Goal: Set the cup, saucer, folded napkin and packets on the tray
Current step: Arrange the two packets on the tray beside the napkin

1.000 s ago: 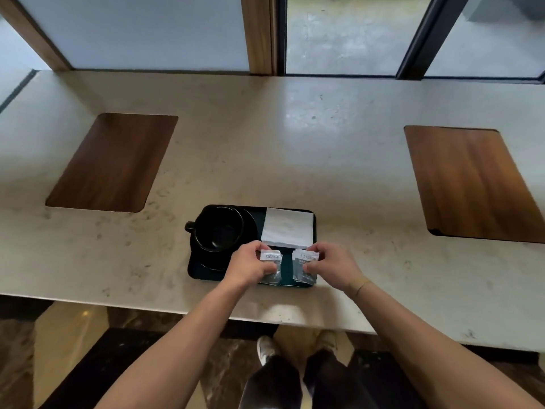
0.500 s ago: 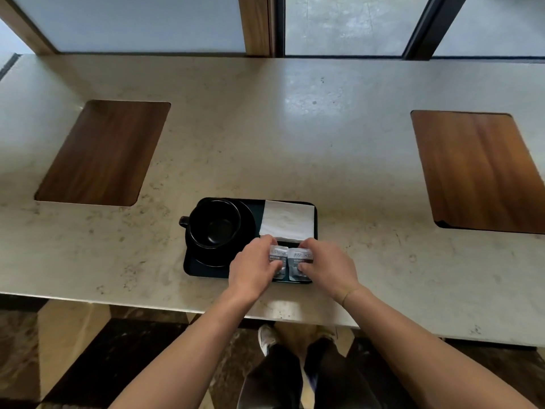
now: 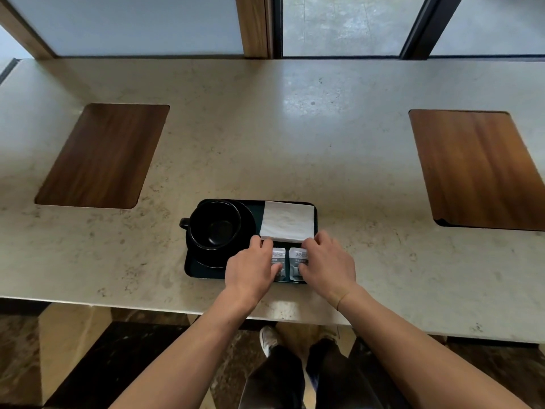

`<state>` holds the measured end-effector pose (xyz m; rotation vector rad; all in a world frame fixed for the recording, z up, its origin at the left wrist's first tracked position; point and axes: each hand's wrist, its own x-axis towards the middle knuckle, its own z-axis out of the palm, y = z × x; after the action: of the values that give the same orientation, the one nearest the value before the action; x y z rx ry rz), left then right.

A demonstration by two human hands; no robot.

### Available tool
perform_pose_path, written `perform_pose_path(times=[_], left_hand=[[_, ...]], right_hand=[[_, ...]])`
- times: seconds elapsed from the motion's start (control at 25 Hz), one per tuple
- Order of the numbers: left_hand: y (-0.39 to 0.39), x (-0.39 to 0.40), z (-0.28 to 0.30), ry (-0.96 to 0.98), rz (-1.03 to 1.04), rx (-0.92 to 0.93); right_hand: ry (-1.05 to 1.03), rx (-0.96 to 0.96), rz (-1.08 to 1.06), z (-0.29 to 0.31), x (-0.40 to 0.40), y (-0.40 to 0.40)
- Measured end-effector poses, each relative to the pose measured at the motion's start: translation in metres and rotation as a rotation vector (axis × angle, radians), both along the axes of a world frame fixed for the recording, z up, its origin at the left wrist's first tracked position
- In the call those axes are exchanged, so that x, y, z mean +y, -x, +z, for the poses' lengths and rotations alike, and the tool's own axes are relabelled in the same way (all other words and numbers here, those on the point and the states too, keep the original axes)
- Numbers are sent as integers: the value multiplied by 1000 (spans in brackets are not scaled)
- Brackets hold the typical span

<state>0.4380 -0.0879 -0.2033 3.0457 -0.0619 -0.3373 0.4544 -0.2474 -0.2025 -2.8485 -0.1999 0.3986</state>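
Observation:
A black tray [image 3: 194, 270] lies near the front edge of the stone counter. On its left half a black cup [image 3: 216, 224] stands on a black saucer [image 3: 249, 222], handle pointing left. A white folded napkin [image 3: 287, 220] covers the tray's back right corner. Two grey-and-white packets lie side by side in front of the napkin: the left packet [image 3: 278, 258] under the fingers of my left hand [image 3: 250, 268], the right packet [image 3: 297, 259] under the fingers of my right hand [image 3: 328, 265]. Each hand pinches its packet against the tray.
The beige stone counter [image 3: 295, 128] has a wooden inlay at the left [image 3: 103, 154] and another at the right [image 3: 477, 169]. Windows with wooden and dark frames run along the far edge. My legs and a shoe show below the counter's front edge.
The two packets have been brought closer together and now lie almost side by side on the tray. Both hands stayed on them. The camera view shifted slightly.

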Motion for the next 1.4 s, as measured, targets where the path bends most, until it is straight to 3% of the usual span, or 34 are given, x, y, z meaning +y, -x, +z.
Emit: perform_pose_path(times=[1.08,1.4], left_hand=[[8,17,-1,49,-96,-62],[3,41,26,338,-43,-191]], right_hand=[[-47,-43,-23,5,-10,2],[-222,-109,-77,31,-17,-9]])
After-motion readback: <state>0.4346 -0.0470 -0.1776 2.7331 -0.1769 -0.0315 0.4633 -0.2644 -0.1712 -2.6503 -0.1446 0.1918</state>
